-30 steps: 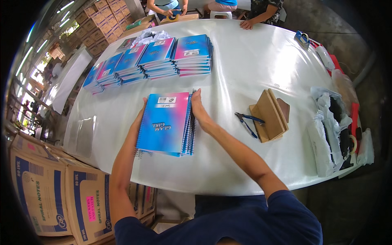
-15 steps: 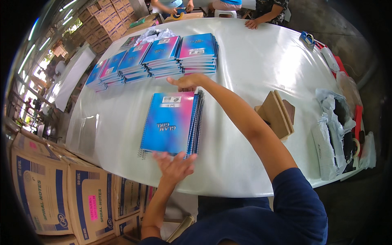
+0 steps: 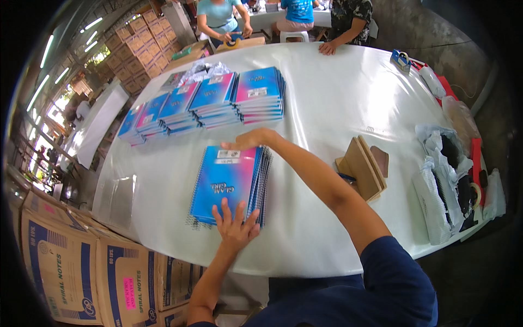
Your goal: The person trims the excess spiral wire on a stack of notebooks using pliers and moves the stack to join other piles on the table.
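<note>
A stack of blue-and-pink spiral notebooks [image 3: 220,185] lies in front of me on the table, its wire bindings showing at both sides. My left hand [image 3: 235,226] rests on the near edge of the top notebook with fingers spread. Across the far edge, my right hand [image 3: 251,139] lies against the stack, thumb side toward the left; some of its fingers are hidden. Neither hand is closed round the notebooks. Beyond them stands a row of several more piles of the same notebooks [image 3: 259,90].
The white-covered table [image 3: 321,229] carries a wooden holder [image 3: 362,166] at right, plastic packaging [image 3: 433,196] near the right edge and a blue tape dispenser [image 3: 401,60]. Cartons [image 3: 60,261] stand at lower left. Other people work beyond the far edge, one with a hand [image 3: 328,48] on the table.
My left hand has moved from beside the near edge onto the top notebook. My right hand stays at the far edge, now lower over it. The whole view has shifted slightly.
</note>
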`<state>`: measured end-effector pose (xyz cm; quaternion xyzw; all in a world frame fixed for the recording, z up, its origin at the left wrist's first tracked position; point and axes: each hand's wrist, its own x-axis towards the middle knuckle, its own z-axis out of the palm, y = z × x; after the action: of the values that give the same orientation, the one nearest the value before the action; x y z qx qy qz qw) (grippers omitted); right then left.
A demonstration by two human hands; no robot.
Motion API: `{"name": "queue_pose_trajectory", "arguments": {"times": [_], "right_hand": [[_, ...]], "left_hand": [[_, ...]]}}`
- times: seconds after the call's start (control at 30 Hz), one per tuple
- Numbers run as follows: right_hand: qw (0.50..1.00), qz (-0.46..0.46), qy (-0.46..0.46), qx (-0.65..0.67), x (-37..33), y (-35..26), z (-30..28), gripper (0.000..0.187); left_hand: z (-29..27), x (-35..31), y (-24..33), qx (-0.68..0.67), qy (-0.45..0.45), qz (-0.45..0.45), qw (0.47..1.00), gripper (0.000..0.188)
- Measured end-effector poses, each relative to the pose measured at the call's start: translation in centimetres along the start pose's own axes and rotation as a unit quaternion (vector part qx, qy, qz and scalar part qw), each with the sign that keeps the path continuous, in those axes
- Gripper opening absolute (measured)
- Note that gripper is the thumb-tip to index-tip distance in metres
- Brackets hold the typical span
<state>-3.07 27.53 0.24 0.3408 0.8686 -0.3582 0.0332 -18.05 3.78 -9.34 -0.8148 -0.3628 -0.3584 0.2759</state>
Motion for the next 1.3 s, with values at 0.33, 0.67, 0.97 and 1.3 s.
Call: {"name": "queue_pose_trajectory", "arguments": {"times": [0.33, 0.67, 0.97, 1.3], "right_hand": [[0.666, 0.0, 0.579, 0.471, -8.2, 3.4, 8.9, 0.071], [0.645, 0.019, 0.338, 0.685, -5.4, -2.3, 11.0, 0.104], [0.65, -0.005, 0.328, 0.685, -4.9, -0.1, 12.8, 0.092], [0.61, -0.047, 0.439, 0.658, -2.6, -0.1, 18.0, 0.084]], "left_hand": [[-2.9, 8.6, -12.8, -0.388, -0.018, -0.481, 0.786, 0.065], [7.0, 5.2, -17.8, -0.688, -0.225, -0.558, 0.405, 0.072], [4.5, 5.7, -17.2, -0.684, -0.22, -0.572, 0.396, 0.073], [-0.1, 6.1, -9.3, -0.733, -0.124, -0.578, 0.337, 0.073]]}}
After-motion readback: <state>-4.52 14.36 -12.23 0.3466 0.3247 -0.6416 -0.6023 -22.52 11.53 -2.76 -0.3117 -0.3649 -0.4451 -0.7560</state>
